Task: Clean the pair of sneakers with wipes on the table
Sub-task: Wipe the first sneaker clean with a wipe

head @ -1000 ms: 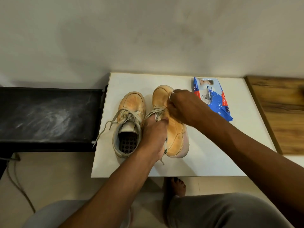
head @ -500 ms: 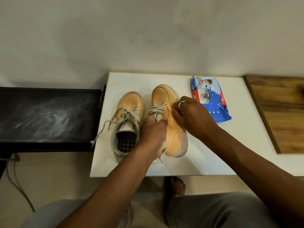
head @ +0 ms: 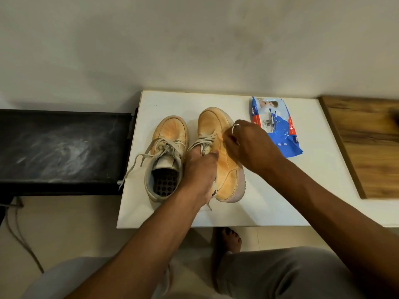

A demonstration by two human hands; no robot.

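While left hand (head: 200,171) grips shoe (head: 226,169) steady, right hand (head: 252,145), curled at its 3 o'clock side (holding what, can't tell), should rub firmly toeward.

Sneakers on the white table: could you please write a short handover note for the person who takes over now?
Left hand grips the held sneaker at its opening. Right hand presses curled fingers on its side; a wipe in it cannot be confirmed.
Other sneaker stands beside it; wipes pack lies beyond the right hand, all on the table.
Done: nothing clearly finished.
Left: both sneakers look stained; wipe both.
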